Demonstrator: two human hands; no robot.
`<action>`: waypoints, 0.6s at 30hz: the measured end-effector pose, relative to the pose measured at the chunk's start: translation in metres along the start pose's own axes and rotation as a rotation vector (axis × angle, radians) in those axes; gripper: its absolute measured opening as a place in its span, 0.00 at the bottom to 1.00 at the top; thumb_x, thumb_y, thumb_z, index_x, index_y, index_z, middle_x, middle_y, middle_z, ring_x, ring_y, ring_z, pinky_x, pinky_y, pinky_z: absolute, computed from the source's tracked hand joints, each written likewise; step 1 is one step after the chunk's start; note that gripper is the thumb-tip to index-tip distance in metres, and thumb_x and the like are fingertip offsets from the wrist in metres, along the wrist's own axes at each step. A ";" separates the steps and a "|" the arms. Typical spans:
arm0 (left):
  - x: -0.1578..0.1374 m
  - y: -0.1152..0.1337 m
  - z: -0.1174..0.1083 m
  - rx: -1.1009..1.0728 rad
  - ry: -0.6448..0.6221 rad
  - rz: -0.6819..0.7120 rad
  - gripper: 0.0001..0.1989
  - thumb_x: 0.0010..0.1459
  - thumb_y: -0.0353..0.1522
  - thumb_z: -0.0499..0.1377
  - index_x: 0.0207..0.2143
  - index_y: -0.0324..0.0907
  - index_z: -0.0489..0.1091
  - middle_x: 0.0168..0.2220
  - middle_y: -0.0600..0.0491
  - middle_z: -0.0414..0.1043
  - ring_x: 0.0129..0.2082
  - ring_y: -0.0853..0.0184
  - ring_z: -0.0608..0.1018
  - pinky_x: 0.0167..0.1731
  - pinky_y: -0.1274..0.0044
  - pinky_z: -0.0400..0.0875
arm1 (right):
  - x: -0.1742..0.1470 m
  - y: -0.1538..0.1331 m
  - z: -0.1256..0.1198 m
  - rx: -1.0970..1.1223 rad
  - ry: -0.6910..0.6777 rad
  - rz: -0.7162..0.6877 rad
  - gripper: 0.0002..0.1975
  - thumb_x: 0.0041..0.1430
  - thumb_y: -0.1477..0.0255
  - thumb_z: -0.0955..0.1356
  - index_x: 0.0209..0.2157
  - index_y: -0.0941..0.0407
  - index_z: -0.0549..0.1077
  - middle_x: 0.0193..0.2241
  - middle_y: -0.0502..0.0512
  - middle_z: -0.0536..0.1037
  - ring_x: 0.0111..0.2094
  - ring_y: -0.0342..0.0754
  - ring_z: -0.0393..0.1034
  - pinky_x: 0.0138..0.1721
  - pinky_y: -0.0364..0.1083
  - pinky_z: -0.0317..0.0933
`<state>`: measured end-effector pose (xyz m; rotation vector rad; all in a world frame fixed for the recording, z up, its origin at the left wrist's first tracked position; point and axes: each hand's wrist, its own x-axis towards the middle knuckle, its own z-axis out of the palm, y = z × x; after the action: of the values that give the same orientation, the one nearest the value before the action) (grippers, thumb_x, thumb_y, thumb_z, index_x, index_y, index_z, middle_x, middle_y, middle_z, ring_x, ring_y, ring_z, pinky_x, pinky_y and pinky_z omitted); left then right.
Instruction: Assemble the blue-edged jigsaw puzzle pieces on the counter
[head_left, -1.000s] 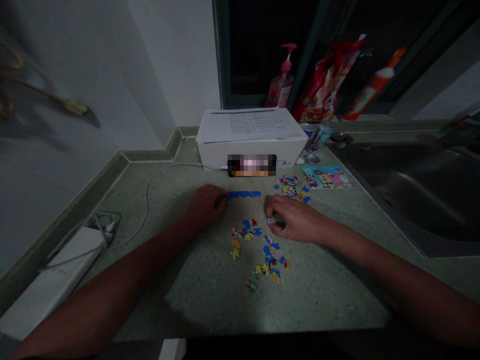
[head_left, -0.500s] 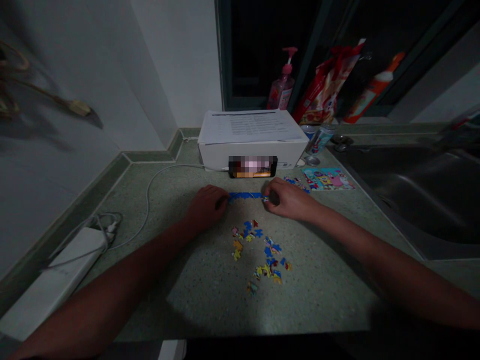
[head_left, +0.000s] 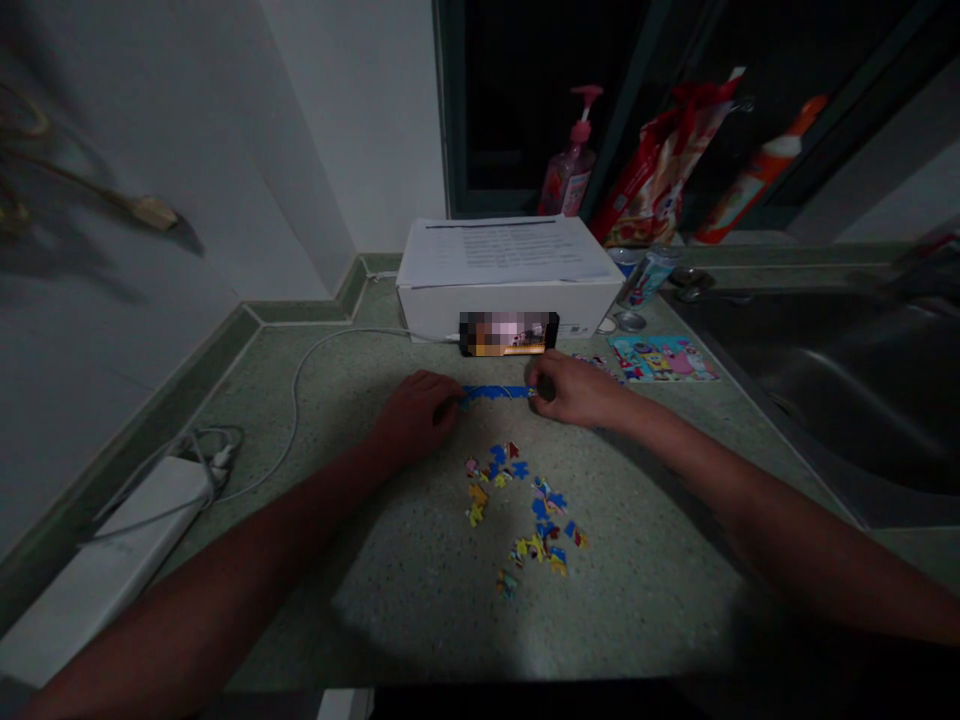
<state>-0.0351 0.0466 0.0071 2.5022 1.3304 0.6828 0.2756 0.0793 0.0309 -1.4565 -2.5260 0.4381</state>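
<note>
A narrow blue strip of joined jigsaw pieces lies on the counter between my hands. My left hand has its fingers closed at the strip's left end. At the right end, my right hand pinches thumb and fingertips together on a small puzzle piece, mostly hidden by the fingers. Closer to me are loose jigsaw pieces in blue, yellow and other colours. More pieces lie behind my right hand, partly covered by it. A colourful cartoon picture card rests to their right.
A phone with a lit screen leans against a white box with papers on top. Its white cable curves to a power strip at left. A metal sink is at right, bottles and a red bag behind.
My right hand has shifted slightly at the strip's right end, its fingertips now closer over the end. My left hand stays in place. The view has moved a little.
</note>
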 end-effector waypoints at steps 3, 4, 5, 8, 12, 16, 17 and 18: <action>0.000 0.000 0.001 -0.006 -0.017 0.017 0.19 0.69 0.30 0.58 0.53 0.62 0.81 0.55 0.53 0.85 0.57 0.53 0.82 0.62 0.50 0.78 | -0.001 0.000 -0.001 0.012 -0.001 -0.020 0.08 0.59 0.71 0.71 0.42 0.53 0.75 0.44 0.62 0.80 0.42 0.56 0.77 0.43 0.53 0.70; 0.000 -0.001 0.001 -0.006 -0.025 0.020 0.19 0.69 0.30 0.58 0.53 0.62 0.81 0.55 0.54 0.84 0.57 0.53 0.82 0.62 0.50 0.77 | -0.001 -0.001 -0.001 0.014 -0.001 -0.017 0.08 0.59 0.72 0.71 0.42 0.53 0.75 0.44 0.61 0.80 0.42 0.56 0.77 0.43 0.53 0.70; 0.000 -0.001 0.001 -0.006 -0.032 0.024 0.18 0.69 0.30 0.59 0.53 0.61 0.81 0.56 0.53 0.84 0.58 0.53 0.82 0.62 0.50 0.77 | -0.001 -0.001 -0.001 0.016 -0.003 -0.012 0.08 0.59 0.72 0.71 0.41 0.52 0.75 0.44 0.61 0.80 0.41 0.56 0.77 0.43 0.53 0.70; 0.000 -0.002 0.003 -0.005 -0.036 0.041 0.17 0.69 0.31 0.59 0.52 0.58 0.82 0.55 0.52 0.85 0.57 0.53 0.82 0.61 0.50 0.77 | 0.000 0.000 0.000 0.016 -0.007 -0.012 0.08 0.60 0.72 0.71 0.42 0.52 0.75 0.44 0.61 0.80 0.42 0.56 0.77 0.44 0.53 0.70; 0.000 -0.004 0.004 0.008 -0.037 0.068 0.16 0.70 0.31 0.58 0.50 0.57 0.83 0.55 0.52 0.85 0.57 0.54 0.82 0.61 0.51 0.78 | -0.002 0.001 -0.002 0.011 -0.007 -0.031 0.08 0.62 0.72 0.71 0.43 0.52 0.76 0.45 0.61 0.79 0.45 0.57 0.77 0.46 0.54 0.70; 0.000 -0.005 0.004 0.036 -0.042 0.100 0.14 0.70 0.30 0.58 0.49 0.52 0.83 0.55 0.49 0.84 0.57 0.53 0.82 0.60 0.53 0.78 | -0.004 -0.003 -0.006 0.005 -0.015 -0.015 0.08 0.63 0.71 0.71 0.44 0.53 0.77 0.46 0.61 0.79 0.44 0.56 0.77 0.46 0.53 0.69; 0.000 -0.006 0.005 0.040 -0.041 0.103 0.14 0.70 0.30 0.59 0.49 0.51 0.83 0.55 0.49 0.84 0.57 0.53 0.82 0.60 0.53 0.78 | -0.005 -0.004 -0.006 0.002 -0.017 -0.006 0.08 0.63 0.71 0.71 0.44 0.53 0.77 0.47 0.61 0.79 0.44 0.56 0.77 0.46 0.53 0.69; 0.000 -0.006 0.005 0.043 -0.039 0.106 0.14 0.70 0.30 0.59 0.50 0.50 0.84 0.55 0.48 0.84 0.57 0.54 0.82 0.60 0.54 0.78 | -0.005 -0.005 -0.007 -0.001 -0.020 0.005 0.08 0.64 0.71 0.71 0.45 0.53 0.78 0.47 0.61 0.79 0.43 0.56 0.77 0.45 0.53 0.69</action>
<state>-0.0368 0.0505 0.0000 2.6217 1.2186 0.6295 0.2760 0.0734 0.0389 -1.4661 -2.5383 0.4547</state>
